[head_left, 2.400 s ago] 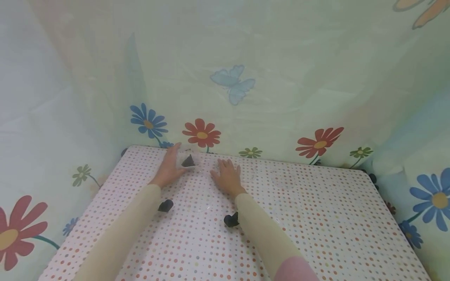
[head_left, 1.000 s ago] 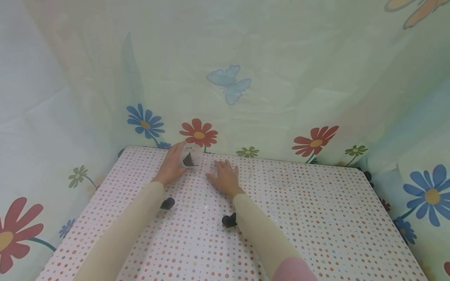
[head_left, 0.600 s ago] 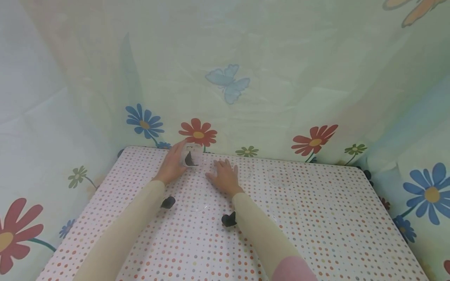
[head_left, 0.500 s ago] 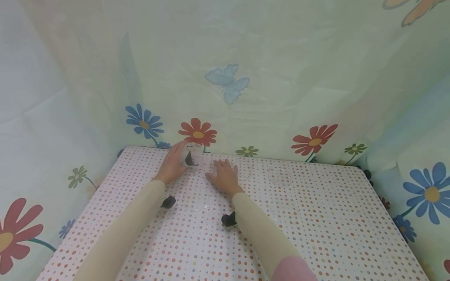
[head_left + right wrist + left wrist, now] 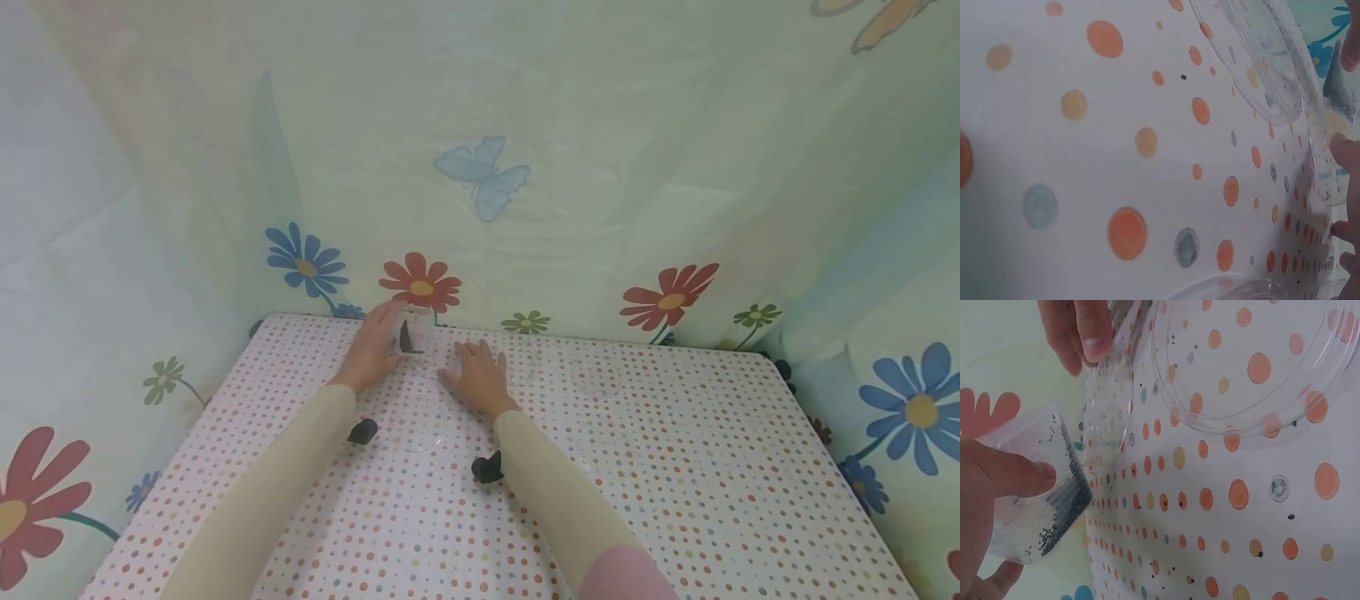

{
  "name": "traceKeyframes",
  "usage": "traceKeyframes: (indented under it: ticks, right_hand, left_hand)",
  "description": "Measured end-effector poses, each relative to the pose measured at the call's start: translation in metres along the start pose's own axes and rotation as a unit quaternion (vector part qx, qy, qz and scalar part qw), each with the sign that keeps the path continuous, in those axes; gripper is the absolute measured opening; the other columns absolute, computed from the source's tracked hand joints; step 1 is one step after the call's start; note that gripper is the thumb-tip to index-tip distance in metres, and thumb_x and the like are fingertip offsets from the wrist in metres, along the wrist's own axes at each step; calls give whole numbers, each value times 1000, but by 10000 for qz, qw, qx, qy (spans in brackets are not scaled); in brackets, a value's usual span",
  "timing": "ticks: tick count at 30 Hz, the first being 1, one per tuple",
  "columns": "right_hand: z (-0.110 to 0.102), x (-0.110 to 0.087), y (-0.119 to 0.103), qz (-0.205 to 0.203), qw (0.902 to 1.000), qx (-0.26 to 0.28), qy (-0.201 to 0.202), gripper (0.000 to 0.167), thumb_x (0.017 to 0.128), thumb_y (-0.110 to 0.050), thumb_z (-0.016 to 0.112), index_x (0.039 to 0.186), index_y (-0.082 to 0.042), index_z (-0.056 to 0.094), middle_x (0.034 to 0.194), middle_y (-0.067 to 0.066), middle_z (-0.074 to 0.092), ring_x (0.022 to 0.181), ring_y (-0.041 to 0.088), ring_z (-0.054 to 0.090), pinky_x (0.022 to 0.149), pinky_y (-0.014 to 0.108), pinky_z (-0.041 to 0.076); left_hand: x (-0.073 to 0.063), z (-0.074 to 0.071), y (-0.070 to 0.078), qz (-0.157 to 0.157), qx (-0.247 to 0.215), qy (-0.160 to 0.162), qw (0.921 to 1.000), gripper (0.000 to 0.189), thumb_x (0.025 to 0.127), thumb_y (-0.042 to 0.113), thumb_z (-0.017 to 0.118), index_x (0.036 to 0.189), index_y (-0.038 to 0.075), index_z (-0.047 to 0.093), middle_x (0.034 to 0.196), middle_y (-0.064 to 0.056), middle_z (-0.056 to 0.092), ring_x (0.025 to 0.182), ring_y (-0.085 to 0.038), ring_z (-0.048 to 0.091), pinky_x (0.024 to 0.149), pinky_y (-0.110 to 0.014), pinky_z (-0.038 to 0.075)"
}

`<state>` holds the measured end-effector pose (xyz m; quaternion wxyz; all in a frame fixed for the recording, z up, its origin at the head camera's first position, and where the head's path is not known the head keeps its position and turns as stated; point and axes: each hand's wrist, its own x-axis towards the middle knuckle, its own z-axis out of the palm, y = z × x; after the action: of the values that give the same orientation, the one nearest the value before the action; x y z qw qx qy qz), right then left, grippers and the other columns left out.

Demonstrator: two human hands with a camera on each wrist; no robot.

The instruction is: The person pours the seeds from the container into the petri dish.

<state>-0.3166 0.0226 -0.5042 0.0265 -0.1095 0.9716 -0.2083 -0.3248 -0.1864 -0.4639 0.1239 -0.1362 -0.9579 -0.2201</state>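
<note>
My left hand (image 5: 370, 354) grips a clear plastic cup (image 5: 421, 332) near the table's back edge, fingers and thumb around its sides. In the left wrist view, small black grains (image 5: 1065, 503) lie against one wall and the bottom of the tilted cup. To its right, my right hand (image 5: 480, 382) rests with its fingers loosely spread. In the left wrist view, a right fingertip (image 5: 1096, 349) is right at the rim of a clear shallow dish (image 5: 1113, 419). The cup is close beside this dish.
Further clear round dishes lie on the dotted tabletop (image 5: 675, 467): one in front of the hands (image 5: 441, 429), others to the right (image 5: 597, 377). Loose black grains (image 5: 1291, 517) are scattered over the surface. A flowered curtain (image 5: 600, 167) stands behind the table.
My left hand has shifted slightly right with the cup, and the cup's tilt has changed. The dark patch of grains looks narrower. My right hand has stayed nearly in place.
</note>
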Motion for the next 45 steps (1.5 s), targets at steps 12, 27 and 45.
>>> traceKeyframes:
  ticks: [12, 27, 45]
  right_hand:
    - [2, -1, 2, 36, 9999, 108, -12, 71, 92, -58, 51, 149, -19, 37, 155, 6, 38, 150, 31, 19, 120, 60, 9]
    - [1, -4, 1, 86, 9998, 167, 89, 69, 92, -56, 53, 149, -19, 38, 154, 6, 39, 149, 31, 22, 120, 60, 11]
    - [4, -3, 1, 17, 9997, 199, 126, 70, 92, -56, 53, 149, -18, 38, 154, 6, 39, 149, 31, 21, 121, 60, 10]
  left_hand:
    - [0, 3, 1, 286, 257, 151, 9991, 93, 74, 3, 81, 151, 17, 29, 155, -8, 31, 145, -29, 29, 117, -48, 31]
    - [5, 4, 2, 817, 381, 345, 9953, 88, 72, -2, 78, 146, 21, 37, 152, -4, 38, 144, -27, 32, 118, -47, 31]
    - [8, 2, 8, 989, 462, 303, 9936, 84, 72, -8, 73, 143, 23, 41, 149, -1, 39, 143, -23, 32, 114, -53, 34]
